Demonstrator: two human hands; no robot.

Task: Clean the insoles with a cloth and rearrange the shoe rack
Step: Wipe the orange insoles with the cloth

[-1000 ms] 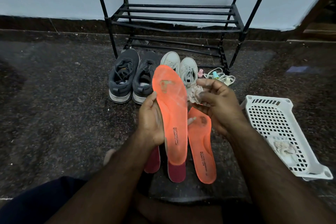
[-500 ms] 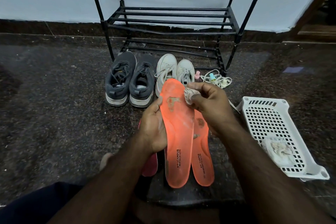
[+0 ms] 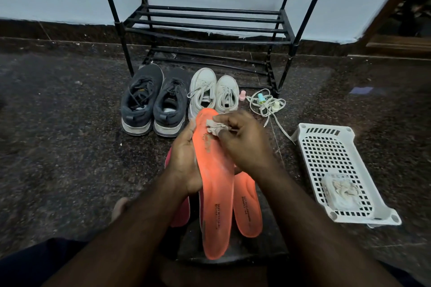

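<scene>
Hands hide much: left hand (image 3: 184, 158) grips orange insole (image 3: 215, 193), right hand (image 3: 242, 142) pinches cloth (image 3: 213, 127) against it.

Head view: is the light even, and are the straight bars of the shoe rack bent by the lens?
Head view: dim, uneven light; the dark floor dulls toward the corners, while the held orange insole stays bright and sharp. The shoe rack posts lean outward, a wide-angle effect.

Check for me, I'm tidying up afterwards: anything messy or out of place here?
Yes: loose laces lie tangled on the floor beside the white shoes, and the held insole shows a grimy patch near its toe.
</scene>
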